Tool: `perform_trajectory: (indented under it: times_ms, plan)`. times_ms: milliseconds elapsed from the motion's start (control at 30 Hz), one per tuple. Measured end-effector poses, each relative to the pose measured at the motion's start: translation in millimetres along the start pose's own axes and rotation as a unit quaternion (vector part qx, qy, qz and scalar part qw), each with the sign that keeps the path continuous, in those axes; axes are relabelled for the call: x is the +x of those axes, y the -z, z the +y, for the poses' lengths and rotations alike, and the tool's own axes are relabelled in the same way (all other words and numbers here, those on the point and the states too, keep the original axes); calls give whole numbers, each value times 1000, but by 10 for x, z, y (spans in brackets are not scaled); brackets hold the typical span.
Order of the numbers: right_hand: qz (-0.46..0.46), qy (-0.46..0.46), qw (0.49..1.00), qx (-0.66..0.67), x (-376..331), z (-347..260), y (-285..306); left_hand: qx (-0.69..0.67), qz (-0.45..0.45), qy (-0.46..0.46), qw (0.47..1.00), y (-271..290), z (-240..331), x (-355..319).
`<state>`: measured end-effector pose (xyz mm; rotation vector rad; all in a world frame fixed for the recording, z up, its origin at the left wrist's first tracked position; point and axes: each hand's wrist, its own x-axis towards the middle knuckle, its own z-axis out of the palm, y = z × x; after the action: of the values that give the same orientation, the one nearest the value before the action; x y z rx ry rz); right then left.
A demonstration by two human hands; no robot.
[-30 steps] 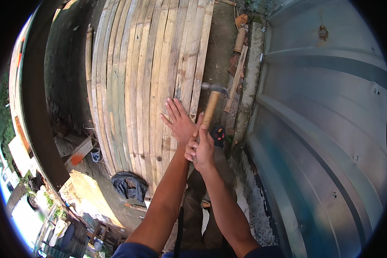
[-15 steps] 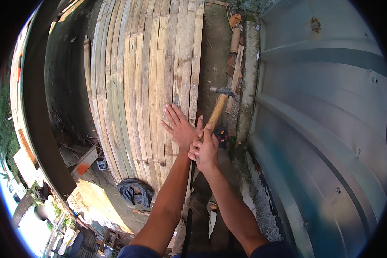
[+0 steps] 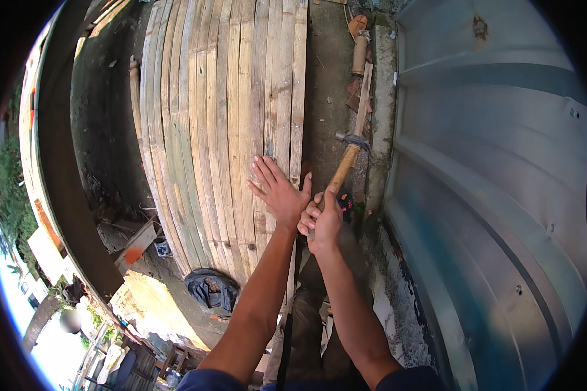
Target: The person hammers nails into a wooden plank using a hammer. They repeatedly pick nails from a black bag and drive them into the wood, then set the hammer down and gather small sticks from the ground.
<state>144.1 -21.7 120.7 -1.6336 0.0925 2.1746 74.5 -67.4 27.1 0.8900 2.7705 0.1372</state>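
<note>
The bamboo platform (image 3: 222,98) filled the middle, pale slats running lengthwise! Out past its right edge stood the hammer (image 3: 344,168), handle rising from the right hand (image 3: 322,225) — fingers wrapped firmly round the grip, head beyond the fist and angled right. Close by on the left, the left hand (image 3: 282,199) was pressed flat on the slats, fingers spread wide. And a shift — a second earlier, that head had hovered by the platform's edge; here it had swung farther right, clear of it.
</note>
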Motion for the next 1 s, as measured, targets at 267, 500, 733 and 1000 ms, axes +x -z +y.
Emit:
perform_trajectory:
  times_ms: [267,500,733,1000]
  plan:
    - [-32,25,998,57,-89,-198,161,-9,31,-15,999,-39,59,93]
    - [10,33,995,-97,-257,-305,446,-49,40,-23,998,-11,10,23]
    - [8,4,970,-242,-574,167,640,-290,25,-57,955,194,-356,-85]
    - [20,30,955,-293,-863,617,878,-425,121,116,890,854,-1655,-1380]
